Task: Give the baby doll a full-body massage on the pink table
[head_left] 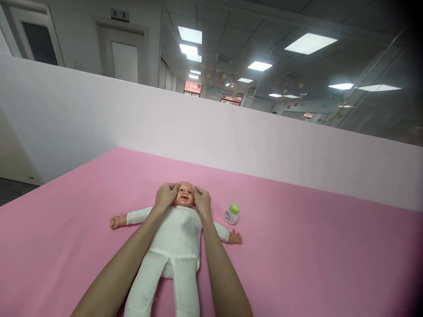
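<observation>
A baby doll [178, 231] in a white cloth suit lies on its back with arms spread, its head away from me. My left hand [165, 196] is at one side of the doll's head, fingers curled and thumb against the temple. On the opposite side, my right hand [202, 200] presses the head in the same way, fingers bent. Parts of the head's sides are hidden behind both hands. To the right of the doll's head stands a small clear bottle [232, 214] with a green cap, touched by neither hand.
The doll lies on a pink covered table [297, 246]. A low white partition [231, 132] runs along its far edge, with glass panels above it. Beyond are doors [124, 61] and ceiling lights.
</observation>
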Demonstrator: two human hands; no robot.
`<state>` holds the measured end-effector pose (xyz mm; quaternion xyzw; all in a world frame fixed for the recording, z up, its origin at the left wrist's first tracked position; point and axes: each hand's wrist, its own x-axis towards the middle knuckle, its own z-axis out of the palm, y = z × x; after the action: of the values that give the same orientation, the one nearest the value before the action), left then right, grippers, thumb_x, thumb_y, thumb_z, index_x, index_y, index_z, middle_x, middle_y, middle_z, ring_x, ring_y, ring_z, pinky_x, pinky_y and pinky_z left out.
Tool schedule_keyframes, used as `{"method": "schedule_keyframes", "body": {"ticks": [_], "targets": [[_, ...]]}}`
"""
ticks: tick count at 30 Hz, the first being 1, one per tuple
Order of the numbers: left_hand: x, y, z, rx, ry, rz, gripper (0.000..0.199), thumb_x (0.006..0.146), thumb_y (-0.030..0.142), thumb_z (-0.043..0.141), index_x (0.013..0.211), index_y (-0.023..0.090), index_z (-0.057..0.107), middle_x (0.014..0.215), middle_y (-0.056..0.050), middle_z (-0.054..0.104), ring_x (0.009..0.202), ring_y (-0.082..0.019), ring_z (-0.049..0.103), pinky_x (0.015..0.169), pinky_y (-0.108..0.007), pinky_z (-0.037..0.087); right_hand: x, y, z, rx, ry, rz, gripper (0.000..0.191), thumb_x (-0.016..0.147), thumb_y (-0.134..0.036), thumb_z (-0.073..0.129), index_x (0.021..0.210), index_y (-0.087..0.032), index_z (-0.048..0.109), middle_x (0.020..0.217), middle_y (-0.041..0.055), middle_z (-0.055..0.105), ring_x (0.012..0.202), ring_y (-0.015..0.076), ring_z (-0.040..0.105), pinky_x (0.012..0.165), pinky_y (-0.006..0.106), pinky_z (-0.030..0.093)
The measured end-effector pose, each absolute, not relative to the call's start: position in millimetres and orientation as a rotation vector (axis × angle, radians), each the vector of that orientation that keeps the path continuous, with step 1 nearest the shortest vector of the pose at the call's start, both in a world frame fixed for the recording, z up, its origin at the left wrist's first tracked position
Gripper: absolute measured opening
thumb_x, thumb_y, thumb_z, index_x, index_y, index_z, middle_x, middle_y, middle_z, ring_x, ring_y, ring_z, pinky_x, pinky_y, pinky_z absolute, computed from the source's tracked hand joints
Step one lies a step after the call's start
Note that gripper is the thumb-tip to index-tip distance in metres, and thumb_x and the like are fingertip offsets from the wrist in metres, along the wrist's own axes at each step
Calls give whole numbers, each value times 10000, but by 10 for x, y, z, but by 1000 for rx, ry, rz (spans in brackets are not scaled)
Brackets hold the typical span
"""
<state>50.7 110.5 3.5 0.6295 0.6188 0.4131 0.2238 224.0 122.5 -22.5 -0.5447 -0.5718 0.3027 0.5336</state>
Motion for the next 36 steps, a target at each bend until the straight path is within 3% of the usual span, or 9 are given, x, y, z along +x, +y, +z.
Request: {"method": "schedule_keyframes", "body": {"ticks": [8, 14, 20, 24, 27, 30, 34, 36], "targets": [[544, 1073, 48, 1652, 1687, 1151, 491, 860, 652, 642, 1010, 222, 825, 915, -104, 814, 901, -282, 721, 682, -288, 441, 2189, 1184, -154, -1331, -1358, 726, 488, 737, -601, 769, 993, -188, 813, 985, 52, 812, 989, 263, 739, 911, 322, 562], [543, 1098, 32, 1671, 1720, 1156, 459, 927, 585, 566, 1038, 223, 824, 1043, -129, 810, 947, -286, 716, 713, -306, 444, 2226, 1223, -206, -1331, -1329, 745, 433, 813, -581, 666, 1023, -229, 808, 1048, 61, 814, 1048, 268, 735, 943, 372, 565], [456, 1102, 47, 1825, 1638, 1109, 585, 1003, 557, 386, 777, 181, 773, 739, -70, 750, 703, -215, 640, 625, -298, 371, 2290, 1198, -200, -1332, -1393, 821, 522, 895, -644, 531, 1008, -205, 790, 894, 39, 789, 952, 262, 718, 802, 361, 595], [332, 1075, 112, 1858, 1379, 1047, 542, 916, 651, 505, 842, 182, 766, 746, -48, 725, 717, -228, 630, 637, -301, 418, 2382, 1085, -20, -1220, -1509, 1039, 534, 849, -634, 676, 1160, -205, 742, 1130, 80, 765, 1042, 264, 710, 829, 345, 592], [251, 1043, 168, 1859, 1324, 950, 463, 786, 619, 670, 892, 177, 757, 783, -51, 729, 744, -243, 639, 655, -308, 456, 2439, 994, 111, -1149, -1632, 1148, 673, 705, -502, 879, 1283, -221, 680, 1298, 98, 703, 1163, 280, 673, 895, 340, 582], [203, 1015, 200, 1881, 1246, 889, 482, 660, 552, 783, 962, 179, 744, 852, -55, 742, 787, -259, 660, 670, -313, 484, 2442, 942, 157, -1101, -1705, 1176, 855, 595, -387, 960, 1359, -226, 611, 1342, 95, 679, 1186, 289, 666, 920, 353, 584], [167, 1007, 204, 1926, 1203, 888, 566, 560, 491, 849, 1025, 194, 728, 920, -57, 749, 837, -277, 673, 692, -317, 503, 2431, 929, 144, -1118, -1730, 1130, 844, 601, -349, 943, 1366, -245, 602, 1302, 70, 704, 1153, 289, 684, 935, 385, 586], [142, 1013, 202, 1940, 1187, 881, 572, 568, 478, 843, 1053, 198, 725, 940, -57, 747, 862, -282, 674, 706, -321, 507, 2464, 926, 146, -1100, -1741, 1136, 838, 623, -309, 923, 1396, -263, 602, 1361, 71, 680, 1229, 300, 653, 992, 404, 565]]}}
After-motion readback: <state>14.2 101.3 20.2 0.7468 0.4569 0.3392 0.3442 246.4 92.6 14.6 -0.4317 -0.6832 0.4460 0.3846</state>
